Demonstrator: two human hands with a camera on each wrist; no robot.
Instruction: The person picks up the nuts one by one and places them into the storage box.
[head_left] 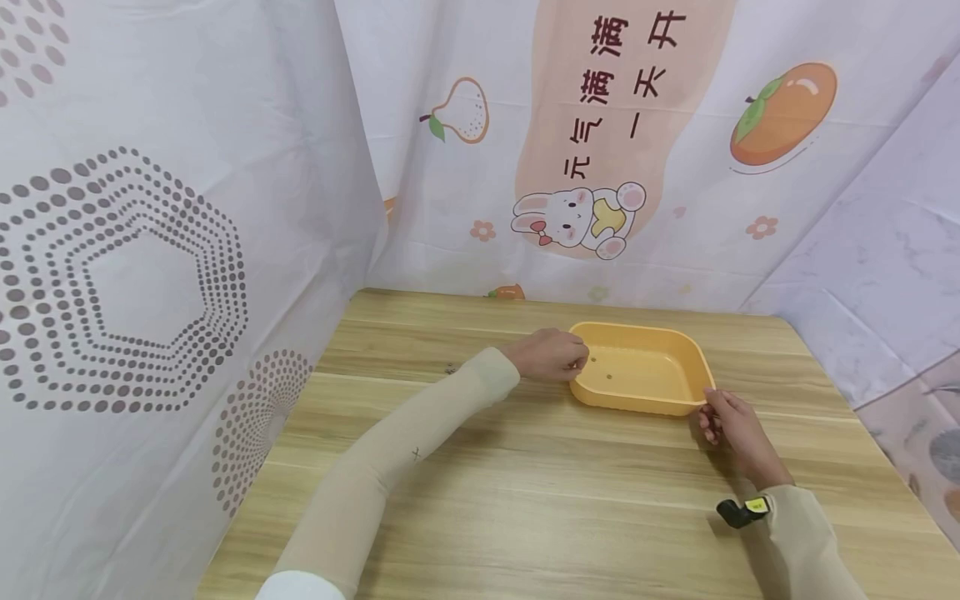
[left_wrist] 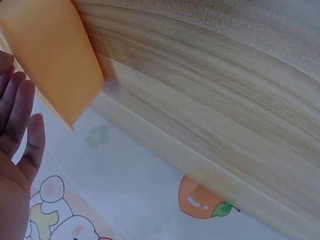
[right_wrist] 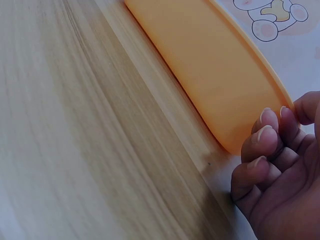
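Observation:
A shallow orange-yellow plastic tray (head_left: 645,406) with rounded corners stands on the wooden table. Two small dark round pieces (head_left: 609,377), resembling nuts, lie on its floor near the left end. My left hand (head_left: 551,354) is at the tray's left rim, fingers bent and fingertips brought together right at the edge; I cannot tell whether something small is between them. At the near right corner, my right hand (head_left: 731,421) pinches the rim between thumb and index finger. Its other fingers curl below, outside the wall, as the right wrist view shows.
On the wooden table (head_left: 525,500), a few tiny dark pieces (head_left: 451,367) lie beside the left forearm. A printed curtain (head_left: 465,208) hangs along the table's back edge, and another dotted curtain (head_left: 150,275) hangs at the left. The right wrist wears a black camera (head_left: 741,512).

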